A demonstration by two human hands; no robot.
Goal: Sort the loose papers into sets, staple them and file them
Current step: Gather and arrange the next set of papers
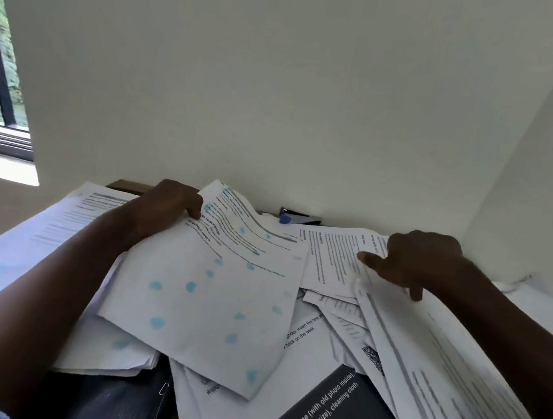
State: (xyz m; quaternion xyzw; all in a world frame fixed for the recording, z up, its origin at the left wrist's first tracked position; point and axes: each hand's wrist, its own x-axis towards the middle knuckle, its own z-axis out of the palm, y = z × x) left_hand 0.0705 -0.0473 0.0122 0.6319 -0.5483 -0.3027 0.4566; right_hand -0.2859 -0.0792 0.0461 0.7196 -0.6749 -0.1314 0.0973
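Sorting step, still early by the look of it; nothing stapled or filed in view; loose papers [285,365] lie in a messy overlapping pile across the table [126,186], only a dark corner of it showing at the back. Left hand [168,207] reaches forward, arm stretched over a stack at the left; its grip is clenched on the top edge of a blue-spotted sheet [210,291], thumb on the print, sheet lifted and curling off the pile. Right hand [417,260] is lower right, wrist bent, fingers curled down onto a sheaf of printed pages [440,359]; thumb points left; it seems to pinch or press the sheaf's top edge, but whether the grip is truly closed on it I cannot tell. Stapler [296,218] sits at the far edge by the wall, between the hands, untouched. Next move likely calls for matching the spotted sheet to its set, squaring edges, then reaching back for the stapler; risk: loose pages sliding off the pile.
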